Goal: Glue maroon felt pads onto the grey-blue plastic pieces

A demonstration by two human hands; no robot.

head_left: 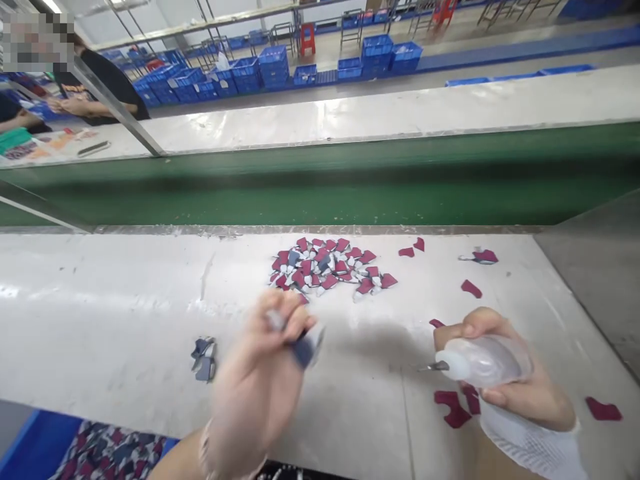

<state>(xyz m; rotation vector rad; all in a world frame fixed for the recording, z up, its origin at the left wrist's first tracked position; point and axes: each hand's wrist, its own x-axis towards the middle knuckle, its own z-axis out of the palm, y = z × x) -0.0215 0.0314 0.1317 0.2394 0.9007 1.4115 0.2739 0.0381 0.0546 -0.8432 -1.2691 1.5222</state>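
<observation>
Close in, your left hand [260,373] pinches a dark blue piece [302,351] and your right hand [547,393] grips a bottle [487,360], both above the white desk [360,393]; beyond stand a green panel [325,197], a pale ledge [320,121], then blue crates [274,65].

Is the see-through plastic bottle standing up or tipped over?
Tipped sideways: the right hand holds the translucent, rounded plastic bottle with its thin metal nozzle pointing toward the left hand, not upward.

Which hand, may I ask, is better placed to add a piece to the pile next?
Probably the left hand: it holds a dark blue piece close to the pile, while the right hand is farther off, wrapped around a bottle.
</observation>
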